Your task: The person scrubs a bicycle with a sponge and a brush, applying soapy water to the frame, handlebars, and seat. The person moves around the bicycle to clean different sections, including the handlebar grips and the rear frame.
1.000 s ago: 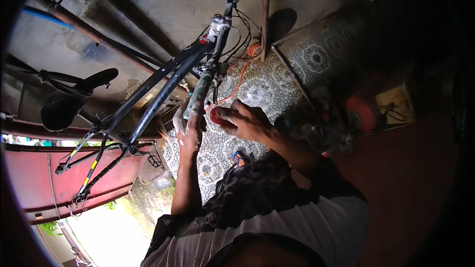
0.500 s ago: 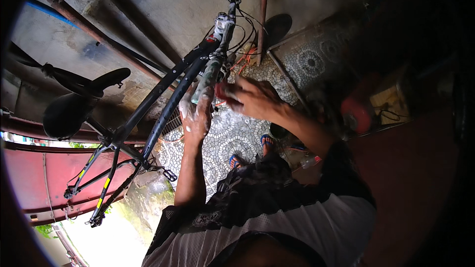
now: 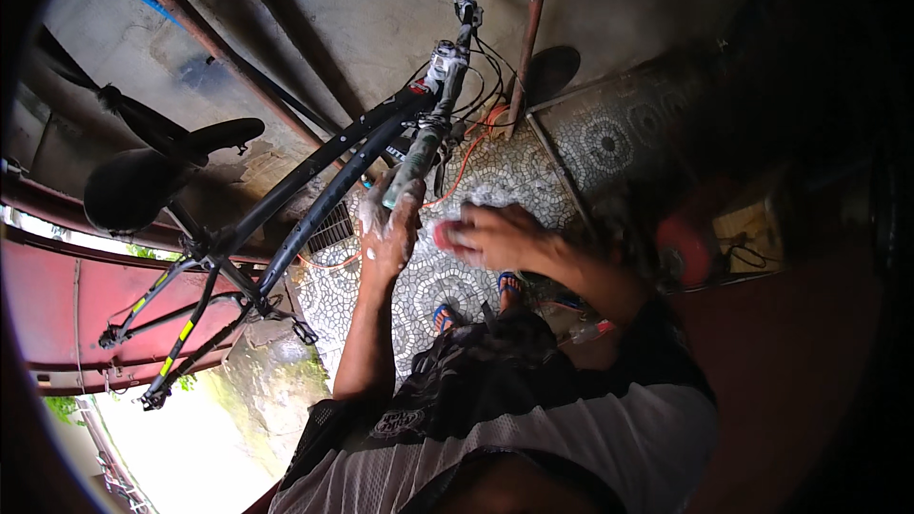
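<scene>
A black bicycle frame (image 3: 319,214) hangs at the left, with no wheels in view. White foam covers parts of its handlebar (image 3: 430,138) and stem. My left hand (image 3: 388,233), foamy on its back and fingers, is closed round the near end of the handlebar at the grip. To the right and a little lower, my right hand (image 3: 505,240) is apart from the bar. Its curled fingers hold a small red sponge-like piece (image 3: 444,235), partly hidden and blurred.
Brake cables (image 3: 493,76) loop beside the stem. An orange cord (image 3: 464,164) runs over the mosaic-tiled floor (image 3: 433,276). A brown pole (image 3: 533,33) stands beyond the handlebar. A black saddle (image 3: 224,136) is at left. A wooden box (image 3: 747,219) sits in shadow at right.
My right hand has moved down and away from the handlebar with the red piece. My left hand stays on the grip. The whole view has shifted slightly.
</scene>
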`<action>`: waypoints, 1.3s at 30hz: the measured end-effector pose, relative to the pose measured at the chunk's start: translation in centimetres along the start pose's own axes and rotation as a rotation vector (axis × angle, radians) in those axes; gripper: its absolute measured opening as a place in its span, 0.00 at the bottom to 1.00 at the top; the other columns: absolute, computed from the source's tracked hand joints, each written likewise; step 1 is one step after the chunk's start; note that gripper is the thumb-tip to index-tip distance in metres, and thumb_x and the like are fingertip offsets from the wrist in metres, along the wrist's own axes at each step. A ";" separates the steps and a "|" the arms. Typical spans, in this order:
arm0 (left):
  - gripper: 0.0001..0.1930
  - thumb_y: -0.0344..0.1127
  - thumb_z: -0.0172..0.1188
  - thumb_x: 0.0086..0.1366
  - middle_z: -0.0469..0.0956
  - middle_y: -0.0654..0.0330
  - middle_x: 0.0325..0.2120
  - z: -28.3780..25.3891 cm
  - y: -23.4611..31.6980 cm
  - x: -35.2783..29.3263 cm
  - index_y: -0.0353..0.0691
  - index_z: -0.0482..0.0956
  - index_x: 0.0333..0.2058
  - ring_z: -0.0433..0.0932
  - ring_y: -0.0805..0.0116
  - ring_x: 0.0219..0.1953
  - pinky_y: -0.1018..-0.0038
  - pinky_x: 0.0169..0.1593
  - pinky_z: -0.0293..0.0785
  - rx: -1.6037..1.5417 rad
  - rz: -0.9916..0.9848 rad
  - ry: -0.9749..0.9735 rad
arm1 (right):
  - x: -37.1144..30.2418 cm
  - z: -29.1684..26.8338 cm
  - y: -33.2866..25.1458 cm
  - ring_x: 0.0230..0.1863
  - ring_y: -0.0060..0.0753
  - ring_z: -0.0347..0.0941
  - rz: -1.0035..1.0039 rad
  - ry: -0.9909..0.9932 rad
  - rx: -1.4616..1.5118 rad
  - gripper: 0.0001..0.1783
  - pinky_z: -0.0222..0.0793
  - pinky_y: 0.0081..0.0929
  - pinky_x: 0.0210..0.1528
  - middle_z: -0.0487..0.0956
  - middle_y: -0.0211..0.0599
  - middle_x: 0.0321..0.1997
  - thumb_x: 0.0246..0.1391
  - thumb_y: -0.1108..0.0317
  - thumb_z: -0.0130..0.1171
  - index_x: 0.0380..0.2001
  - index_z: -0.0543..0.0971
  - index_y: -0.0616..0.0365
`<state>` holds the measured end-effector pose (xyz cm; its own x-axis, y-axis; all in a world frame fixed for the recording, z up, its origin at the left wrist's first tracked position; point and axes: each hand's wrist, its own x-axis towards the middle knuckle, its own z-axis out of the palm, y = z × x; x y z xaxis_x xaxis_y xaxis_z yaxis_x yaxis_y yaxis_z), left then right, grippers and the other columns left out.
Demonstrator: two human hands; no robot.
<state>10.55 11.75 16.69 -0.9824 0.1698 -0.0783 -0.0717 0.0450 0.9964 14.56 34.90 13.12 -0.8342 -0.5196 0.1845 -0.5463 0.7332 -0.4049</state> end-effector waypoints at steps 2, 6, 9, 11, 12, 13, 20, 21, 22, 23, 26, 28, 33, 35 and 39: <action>0.39 0.51 0.64 0.71 0.81 0.53 0.46 1.4 0.5 -1.6 0.26 0.62 0.68 0.75 0.73 0.34 0.77 0.36 0.73 -0.032 -0.125 -0.034 | -2.0 0.0 0.9 0.41 0.40 0.81 0.046 -0.138 0.124 0.26 0.80 0.39 0.42 0.76 0.34 0.46 0.53 0.51 0.73 0.55 0.83 0.37; 0.46 0.52 0.65 0.70 0.78 0.49 0.53 6.9 -0.2 -5.8 0.28 0.52 0.73 0.79 0.67 0.37 0.74 0.37 0.78 -0.132 -0.293 -0.247 | -6.8 -3.2 4.1 0.49 0.46 0.80 0.373 0.236 0.099 0.29 0.78 0.39 0.51 0.77 0.41 0.50 0.51 0.51 0.76 0.56 0.83 0.46; 0.39 0.44 0.60 0.73 0.78 0.49 0.51 11.8 -1.9 -7.8 0.32 0.53 0.73 0.81 0.58 0.41 0.66 0.36 0.83 -0.565 -0.530 -0.491 | -10.0 -8.2 6.5 0.49 0.51 0.79 0.429 0.392 0.015 0.31 0.76 0.41 0.51 0.78 0.45 0.50 0.50 0.55 0.78 0.55 0.82 0.53; 0.26 0.33 0.57 0.71 0.80 0.52 0.45 15.3 -3.2 -7.0 0.36 0.64 0.65 0.84 0.54 0.40 0.53 0.41 0.85 -0.888 -0.793 -0.550 | -11.7 -11.9 7.2 0.48 0.52 0.79 0.396 0.363 0.060 0.29 0.76 0.41 0.52 0.79 0.45 0.45 0.48 0.58 0.79 0.52 0.83 0.56; 0.23 0.34 0.58 0.70 0.80 0.54 0.42 17.2 -3.8 -7.3 0.37 0.67 0.62 0.84 0.54 0.40 0.51 0.41 0.84 -0.920 -0.772 -0.589 | -12.3 -13.8 7.3 0.48 0.52 0.79 0.404 0.284 0.031 0.29 0.76 0.41 0.52 0.79 0.45 0.45 0.48 0.58 0.80 0.51 0.83 0.57; 0.21 0.34 0.58 0.70 0.80 0.55 0.40 19.1 -4.3 -7.7 0.39 0.70 0.59 0.84 0.54 0.40 0.50 0.42 0.84 -0.968 -0.740 -0.621 | -12.7 -15.5 7.2 0.47 0.52 0.79 0.453 0.153 -0.004 0.28 0.76 0.41 0.52 0.79 0.45 0.44 0.47 0.58 0.80 0.50 0.84 0.57; 0.11 0.35 0.62 0.70 0.81 0.56 0.34 29.9 -8.4 -11.5 0.38 0.75 0.47 0.84 0.58 0.36 0.56 0.44 0.83 -0.695 -0.703 -0.670 | -10.8 -18.8 4.9 0.55 0.42 0.79 0.416 -0.263 -0.228 0.22 0.75 0.36 0.57 0.81 0.36 0.51 0.52 0.48 0.74 0.47 0.88 0.46; 0.10 0.34 0.62 0.70 0.81 0.56 0.33 30.4 -9.0 -11.7 0.38 0.75 0.45 0.84 0.58 0.35 0.58 0.43 0.84 -0.820 -0.670 -0.664 | -10.0 -17.7 4.5 0.56 0.38 0.78 0.272 -0.301 -0.297 0.19 0.74 0.35 0.59 0.82 0.31 0.50 0.53 0.46 0.70 0.45 0.89 0.38; 0.09 0.33 0.62 0.70 0.81 0.56 0.32 31.6 -9.3 -12.9 0.38 0.75 0.44 0.84 0.59 0.35 0.59 0.43 0.84 -0.875 -0.703 -0.635 | -9.2 -16.4 4.1 0.58 0.34 0.76 0.278 -0.456 -0.350 0.16 0.73 0.35 0.58 0.81 0.29 0.53 0.52 0.48 0.70 0.42 0.89 0.37; 0.08 0.32 0.62 0.69 0.81 0.57 0.31 32.4 -9.5 -13.5 0.37 0.75 0.43 0.84 0.59 0.34 0.60 0.42 0.84 -0.996 -0.690 -0.634 | -8.4 -15.1 3.8 0.58 0.35 0.74 0.210 -0.425 -0.321 0.13 0.73 0.38 0.55 0.80 0.29 0.52 0.51 0.50 0.70 0.38 0.89 0.39; 0.05 0.31 0.58 0.71 0.80 0.57 0.30 33.0 -10.5 -14.7 0.37 0.75 0.37 0.83 0.62 0.33 0.63 0.39 0.83 -1.403 -0.672 -0.708 | -7.1 -12.7 3.2 0.58 0.39 0.73 0.136 -0.410 -0.609 0.12 0.73 0.43 0.50 0.77 0.31 0.48 0.54 0.53 0.68 0.35 0.87 0.46; 0.05 0.32 0.57 0.71 0.80 0.58 0.29 32.9 -10.9 -14.9 0.37 0.75 0.36 0.82 0.63 0.32 0.64 0.37 0.82 -1.276 -0.739 -0.729 | -7.3 -12.6 3.0 0.56 0.41 0.75 0.010 -0.364 -0.513 0.14 0.73 0.44 0.49 0.77 0.34 0.47 0.54 0.52 0.68 0.36 0.87 0.49; 0.06 0.33 0.56 0.72 0.76 0.61 0.26 32.2 -10.6 -15.3 0.40 0.75 0.34 0.79 0.67 0.29 0.69 0.30 0.78 -0.773 -0.624 -0.654 | -8.4 -13.9 2.6 0.48 0.46 0.80 0.268 -0.654 -0.360 0.17 0.73 0.48 0.51 0.76 0.37 0.47 0.55 0.49 0.67 0.39 0.88 0.49; 0.05 0.32 0.56 0.71 0.75 0.62 0.25 32.0 -10.7 -15.4 0.41 0.73 0.34 0.78 0.68 0.28 0.69 0.29 0.77 -0.901 -0.631 -0.492 | -8.2 -13.2 3.1 0.47 0.46 0.80 0.171 -0.550 -0.347 0.18 0.73 0.47 0.51 0.76 0.38 0.47 0.55 0.48 0.67 0.39 0.87 0.48; 0.06 0.30 0.58 0.70 0.75 0.62 0.26 33.2 -11.2 -15.5 0.42 0.69 0.40 0.77 0.69 0.27 0.71 0.27 0.75 -0.916 -0.686 -0.492 | -7.0 -9.9 4.3 0.46 0.45 0.80 0.015 -0.513 -0.535 0.11 0.75 0.46 0.44 0.79 0.34 0.46 0.50 0.55 0.69 0.32 0.89 0.47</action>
<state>32.28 41.27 5.65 -0.5400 0.7421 -0.3972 -0.8320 -0.3993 0.3852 17.33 46.03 18.95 -0.7732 -0.5518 -0.3125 -0.6067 0.7871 0.1115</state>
